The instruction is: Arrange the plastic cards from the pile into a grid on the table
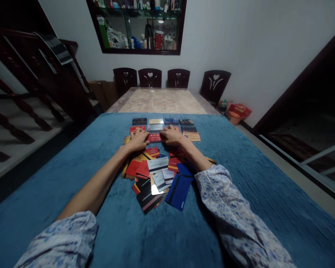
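Note:
My left hand [139,140] and my right hand [171,135] reach forward to a red card [155,138], one at each end, fingers curled onto its edges. Just behind this card lies a grey-white card [155,128]. My hands partly cover neighbouring cards, among them a red one [137,128] by the left fingers. Nearer to me is a loose heap of overlapping cards, with a silver-white card [158,164], a blue card [178,191], and a black card [150,198]. My right forearm hides part of the heap.
A blue cloth [108,230] covers the near table, with a patterned tabletop [167,99] beyond. At the back of the card rows are a yellowish card [156,121] and a dark card [186,122]. Several dark chairs [150,78] stand behind; a staircase railing is left.

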Tool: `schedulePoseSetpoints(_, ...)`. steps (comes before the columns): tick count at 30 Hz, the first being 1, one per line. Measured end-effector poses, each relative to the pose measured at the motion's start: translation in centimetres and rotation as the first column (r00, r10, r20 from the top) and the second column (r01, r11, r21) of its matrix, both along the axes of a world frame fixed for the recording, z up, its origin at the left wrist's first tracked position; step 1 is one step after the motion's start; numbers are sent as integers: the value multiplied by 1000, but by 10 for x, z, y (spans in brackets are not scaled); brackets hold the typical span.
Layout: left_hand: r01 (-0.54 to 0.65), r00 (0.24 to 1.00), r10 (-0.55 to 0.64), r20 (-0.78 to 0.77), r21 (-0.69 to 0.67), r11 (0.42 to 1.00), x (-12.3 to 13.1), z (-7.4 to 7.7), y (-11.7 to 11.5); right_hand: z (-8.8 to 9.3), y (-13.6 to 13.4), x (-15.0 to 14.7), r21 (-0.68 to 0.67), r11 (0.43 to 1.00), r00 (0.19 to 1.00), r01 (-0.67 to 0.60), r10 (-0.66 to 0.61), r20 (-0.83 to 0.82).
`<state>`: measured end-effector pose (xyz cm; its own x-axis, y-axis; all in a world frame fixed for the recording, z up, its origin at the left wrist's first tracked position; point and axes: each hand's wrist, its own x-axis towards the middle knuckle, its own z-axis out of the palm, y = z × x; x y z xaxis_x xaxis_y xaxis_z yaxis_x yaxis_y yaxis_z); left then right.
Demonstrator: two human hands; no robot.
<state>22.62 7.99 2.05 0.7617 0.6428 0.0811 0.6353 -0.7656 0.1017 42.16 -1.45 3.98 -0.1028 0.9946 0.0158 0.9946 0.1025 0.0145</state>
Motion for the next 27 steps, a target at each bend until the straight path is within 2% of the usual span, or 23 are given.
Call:
schedulePoseSetpoints(16, -13, 998, 12, -62, -3, 1000, 1, 5, -4, -2, -1, 1, 6, 1000, 1000, -3, 3, -8)
schedulePoseSetpoints(27, 4, 1000, -5, -22, -9, 1000, -1, 2, 1, 0, -3, 4, 15, 1000, 1000, -7, 7, -20)
